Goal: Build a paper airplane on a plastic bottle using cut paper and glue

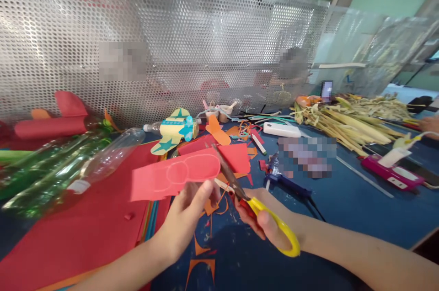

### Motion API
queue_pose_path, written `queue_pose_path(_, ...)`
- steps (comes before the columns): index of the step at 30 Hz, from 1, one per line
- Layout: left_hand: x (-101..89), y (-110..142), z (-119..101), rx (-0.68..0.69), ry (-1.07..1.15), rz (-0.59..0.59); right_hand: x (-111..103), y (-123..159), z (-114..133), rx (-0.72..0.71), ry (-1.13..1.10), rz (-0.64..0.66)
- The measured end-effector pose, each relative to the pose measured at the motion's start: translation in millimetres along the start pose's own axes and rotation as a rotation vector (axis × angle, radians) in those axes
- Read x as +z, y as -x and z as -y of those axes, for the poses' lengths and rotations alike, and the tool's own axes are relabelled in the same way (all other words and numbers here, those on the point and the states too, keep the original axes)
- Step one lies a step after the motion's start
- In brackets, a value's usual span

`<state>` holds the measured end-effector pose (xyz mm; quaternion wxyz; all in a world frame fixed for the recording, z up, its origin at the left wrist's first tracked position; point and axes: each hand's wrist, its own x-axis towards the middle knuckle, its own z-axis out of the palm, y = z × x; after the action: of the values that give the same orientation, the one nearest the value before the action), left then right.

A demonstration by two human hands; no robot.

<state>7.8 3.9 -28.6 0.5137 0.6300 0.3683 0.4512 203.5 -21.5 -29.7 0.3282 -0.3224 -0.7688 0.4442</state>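
A strip of red paper (pixel 152 177) with a pale outline of rounded lobes drawn on it is pinched in my left hand (pixel 190 206), thumb on top near its right end. My right hand (pixel 264 218) grips scissors (pixel 270 220) with yellow and red handles. Their blades are spread apart at the right end of the strip, and one blade partly hides the paper behind. Just beyond lie an orange paper piece (pixel 218 130) with rounded lobes and a bottle decorated with yellow paper and blue stars (pixel 176 129).
Green plastic bottles (pixel 51 177) and a clear bottle (pixel 113 156) lie left, near large red sheets (pixel 78 231). Orange scraps (pixel 200 263) lie in front. At right are a blue glue gun (pixel 288 183), a magenta power strip (pixel 393 172) and dried husks (pixel 350 122). A perforated metal screen (pixel 206 30) stands behind.
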Motion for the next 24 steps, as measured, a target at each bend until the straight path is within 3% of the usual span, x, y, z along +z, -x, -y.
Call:
queue_pose_path(3,0.2,-1.7,-0.9,-0.033,0.008,-0.159,1.7,-0.6,6.5,0.007,-0.007,0.019)
queue_pose_path(10,2.4,-2.1,-6.9,-0.272,-0.200,-0.320,5.9,1.4,-1.6,0.023,-0.031,0.031)
queue_pose_path(15,1.7,-2.7,-5.7,-0.308,-0.203,-0.340,13.9,4.7,-11.2,0.047,-0.207,0.032)
queue_pose_path(24,3.8,-1.6,-17.7,-0.318,-0.307,-0.284,8.0,11.7,-4.5,0.083,-0.001,0.021)
